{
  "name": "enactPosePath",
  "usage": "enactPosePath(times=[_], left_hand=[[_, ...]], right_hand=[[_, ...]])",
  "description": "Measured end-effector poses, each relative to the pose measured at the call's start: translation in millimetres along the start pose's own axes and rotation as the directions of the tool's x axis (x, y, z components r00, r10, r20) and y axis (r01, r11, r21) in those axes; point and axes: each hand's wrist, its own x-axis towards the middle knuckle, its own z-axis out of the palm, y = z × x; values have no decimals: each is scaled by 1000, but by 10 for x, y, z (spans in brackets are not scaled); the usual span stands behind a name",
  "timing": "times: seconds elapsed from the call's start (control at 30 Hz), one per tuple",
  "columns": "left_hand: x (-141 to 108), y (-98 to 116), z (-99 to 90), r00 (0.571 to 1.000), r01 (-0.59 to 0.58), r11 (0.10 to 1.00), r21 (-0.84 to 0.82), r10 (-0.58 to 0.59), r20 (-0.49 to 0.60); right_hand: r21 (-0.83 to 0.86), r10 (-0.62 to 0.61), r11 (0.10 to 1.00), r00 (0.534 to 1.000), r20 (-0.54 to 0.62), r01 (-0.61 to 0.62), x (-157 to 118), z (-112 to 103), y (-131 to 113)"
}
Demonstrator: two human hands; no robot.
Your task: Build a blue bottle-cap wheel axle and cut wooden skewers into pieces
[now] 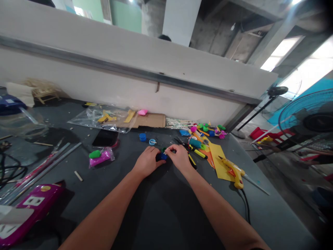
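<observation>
Dark blue clay lump [161, 157] sits at the middle of the grey work table [125, 173], held between the two hands just in front of the person. The left hand [147, 161] is curled around its near side, fingers closed on it. The right hand [180, 159] comes in from above, its thumb and forefinger pinched on a thin pale sliver [166, 151] beside a green bit [163, 150] at the top of the lump; exactly how the sliver meets the lump is hidden by the fingers. Far right of the hands, a heap of bright clay pieces and sticks [205, 132] lies on and around yellow card [220, 161], so a good number of pieces appear already shaped, while the lump in hand looks unfinished. A yellow hot glue gun [232, 174] rests near right of the card, with black scissors [179, 141] just beyond the right hand. Toward the left, a bag of magenta clay [101, 157] with a green lump [95, 154] on it lies apart from the hands, and a round blue tub [142, 137] stands far of them, so some material appears to remain unused
</observation>
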Motion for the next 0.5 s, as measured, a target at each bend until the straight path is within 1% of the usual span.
enactPosePath(times=[0.13, 0.23, 0.5], left_hand=[[-6, 5, 8, 1000, -1, 1000, 20, 1, 5], [-6, 8, 7, 1000, -8, 999, 36, 7, 18], [6, 20, -3, 1000, -18, 1000, 12, 17, 17]], right_hand=[[-9, 76, 997, 997, 33, -76, 36, 17, 11], [-39, 109, 993, 993, 48, -107, 58, 33, 8], [-81, 110, 991, 992, 66, -105, 78, 47, -19]])
